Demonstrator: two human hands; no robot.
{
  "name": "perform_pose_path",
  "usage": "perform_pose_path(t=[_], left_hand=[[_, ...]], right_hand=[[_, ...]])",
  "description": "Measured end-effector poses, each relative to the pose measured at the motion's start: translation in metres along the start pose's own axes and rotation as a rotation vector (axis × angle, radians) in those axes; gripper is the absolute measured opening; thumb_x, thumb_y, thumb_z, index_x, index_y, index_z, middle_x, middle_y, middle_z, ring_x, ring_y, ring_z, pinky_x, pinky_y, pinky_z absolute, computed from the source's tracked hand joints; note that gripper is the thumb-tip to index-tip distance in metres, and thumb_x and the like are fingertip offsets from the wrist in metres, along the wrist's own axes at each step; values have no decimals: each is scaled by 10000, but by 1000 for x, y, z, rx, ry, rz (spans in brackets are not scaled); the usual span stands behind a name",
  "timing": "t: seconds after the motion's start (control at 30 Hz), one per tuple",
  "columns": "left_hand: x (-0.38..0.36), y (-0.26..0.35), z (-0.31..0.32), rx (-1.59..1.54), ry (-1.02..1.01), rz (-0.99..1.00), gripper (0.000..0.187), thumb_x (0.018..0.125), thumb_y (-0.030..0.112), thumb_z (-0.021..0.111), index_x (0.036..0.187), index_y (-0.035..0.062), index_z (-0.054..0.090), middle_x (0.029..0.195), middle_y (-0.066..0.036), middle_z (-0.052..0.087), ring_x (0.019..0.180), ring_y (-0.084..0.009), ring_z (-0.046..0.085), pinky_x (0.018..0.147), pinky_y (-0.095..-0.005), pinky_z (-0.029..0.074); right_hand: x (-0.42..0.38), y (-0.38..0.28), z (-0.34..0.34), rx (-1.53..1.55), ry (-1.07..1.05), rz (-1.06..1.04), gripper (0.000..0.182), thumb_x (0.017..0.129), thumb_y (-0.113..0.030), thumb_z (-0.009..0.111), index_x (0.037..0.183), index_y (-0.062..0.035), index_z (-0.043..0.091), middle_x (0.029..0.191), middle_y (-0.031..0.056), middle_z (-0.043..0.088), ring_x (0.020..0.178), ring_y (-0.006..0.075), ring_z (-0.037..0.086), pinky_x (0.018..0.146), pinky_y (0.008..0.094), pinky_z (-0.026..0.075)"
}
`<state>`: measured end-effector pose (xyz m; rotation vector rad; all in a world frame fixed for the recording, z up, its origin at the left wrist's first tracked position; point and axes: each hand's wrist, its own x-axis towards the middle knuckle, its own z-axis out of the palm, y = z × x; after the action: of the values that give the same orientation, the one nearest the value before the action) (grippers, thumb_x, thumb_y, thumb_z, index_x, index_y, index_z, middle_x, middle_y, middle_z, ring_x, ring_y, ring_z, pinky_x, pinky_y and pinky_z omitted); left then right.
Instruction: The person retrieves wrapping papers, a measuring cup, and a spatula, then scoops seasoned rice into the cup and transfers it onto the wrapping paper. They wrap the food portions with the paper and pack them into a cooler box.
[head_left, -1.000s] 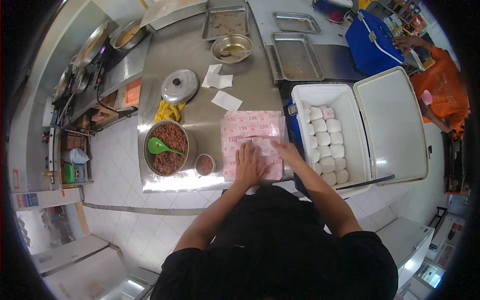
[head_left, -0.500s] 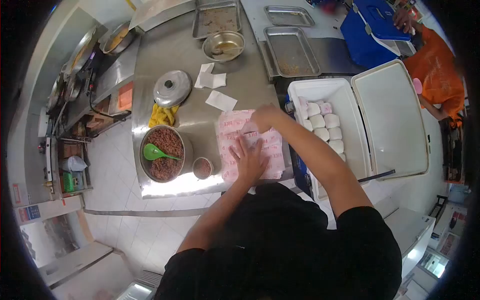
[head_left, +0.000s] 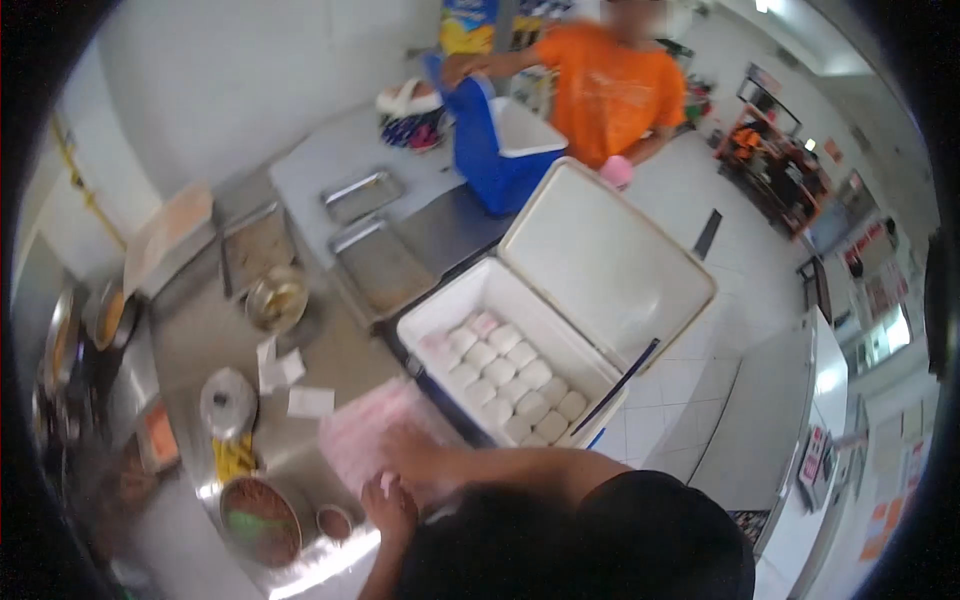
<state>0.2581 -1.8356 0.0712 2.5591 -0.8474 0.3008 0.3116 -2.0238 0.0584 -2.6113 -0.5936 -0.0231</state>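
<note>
View swung up toward the open cooler (head_left: 560, 300); right hand (head_left: 415, 450) now lower on the pink sheets (head_left: 365, 430).

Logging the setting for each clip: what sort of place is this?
Most likely a commercial kitchen or food stall: a steel counter with metal trays, a pot of dark filling, and a white cooler packed with pale wrapped portions.

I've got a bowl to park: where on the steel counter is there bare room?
Bare steel lies between the metal bowl and the pot lid. Crowded near both hands: pink wrappers, mince pot, small cup.
</note>
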Motion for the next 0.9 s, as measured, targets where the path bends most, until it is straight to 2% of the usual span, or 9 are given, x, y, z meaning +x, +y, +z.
perform_pose_path(t=[0.17, 0.27, 0.3, 0.4, 0.47, 0.7, 0.8, 0.83, 0.9], left_hand=[[2, -12, 12, -13, -15, -10, 479, 863, 65, 618, 1332, -2, 549, 1428, -252, 533, 1322, -437, 502, 1124, -572, 368], [-19, -42, 49, -21, -17, -55, 456, 878, 103, 642, 1310, -13, 552, 1362, -257, 576, 1282, -432, 538, 1138, -594, 358], [-21, -48, 51, -42, -1, -53, 440, 877, 103, 640, 1293, -13, 558, 1344, -253, 588, 1270, -427, 548, 1132, -598, 365], [-13, -64, 55, -66, 13, -23, 360, 881, 93, 631, 1231, 24, 584, 1181, -236, 631, 1153, -419, 596, 1025, -560, 454], [7, -67, 40, -118, -188, -157, 345, 886, 94, 632, 1225, 49, 587, 1121, -229, 628, 1087, -414, 607, 959, -534, 484], [72, -108, 36, 131, -204, 150, 169, 930, 141, 633, 1039, 14, 644, 967, -227, 636, 910, -471, 616, 770, -555, 485], [64, -72, 38, -460, -93, -657, 173, 921, 163, 645, 995, 8, 654, 938, -247, 641, 866, -483, 627, 729, -559, 482], [42, -101, 70, -147, -170, -317, 179, 896, 153, 636, 970, -8, 660, 884, -258, 651, 834, -450, 642, 745, -532, 494], [42, -69, 53, -6, -71, -252, 128, 854, 96, 613, 882, -23, 653, 842, -262, 660, 758, -407, 653, 699, -520, 495]], right_hand=[[-45, -23, 13, -89, 153, 22, 623, 911, -304, 573, 1450, 3, 512, 1564, 210, 404, 1452, 385, 369, 1213, 563, 231], [-54, 1, 39, -163, 83, 60, 599, 909, -239, 566, 1452, 6, 505, 1549, 214, 418, 1451, 360, 376, 1219, 497, 259], [-53, 9, 36, -128, 256, 37, 540, 902, -181, 554, 1410, 0, 538, 1507, 208, 466, 1444, 343, 391, 1170, 450, 348], [-48, 24, 22, -48, -18, 120, 455, 906, -150, 540, 1340, -19, 575, 1322, 187, 601, 1288, 352, 534, 1037, 465, 462], [-33, 43, 33, -91, 71, 68, 327, 902, -161, 549, 1196, -31, 611, 1174, 154, 641, 1153, 334, 593, 917, 475, 490], [31, 52, 35, -133, 165, 186, 168, 853, -224, 615, 864, -83, 707, 969, 158, 679, 901, 348, 670, 712, 494, 549], [16, 46, 48, 30, 134, 168, 173, 855, -238, 621, 850, -96, 719, 949, 164, 683, 926, 353, 667, 765, 499, 553], [11, 44, 57, 80, 182, 236, 167, 845, -237, 629, 852, -96, 719, 938, 164, 685, 928, 360, 667, 774, 499, 550], [11, 40, 80, 195, 280, 370, 160, 823, -233, 644, 857, -95, 718, 917, 163, 689, 933, 374, 665, 790, 501, 543]])
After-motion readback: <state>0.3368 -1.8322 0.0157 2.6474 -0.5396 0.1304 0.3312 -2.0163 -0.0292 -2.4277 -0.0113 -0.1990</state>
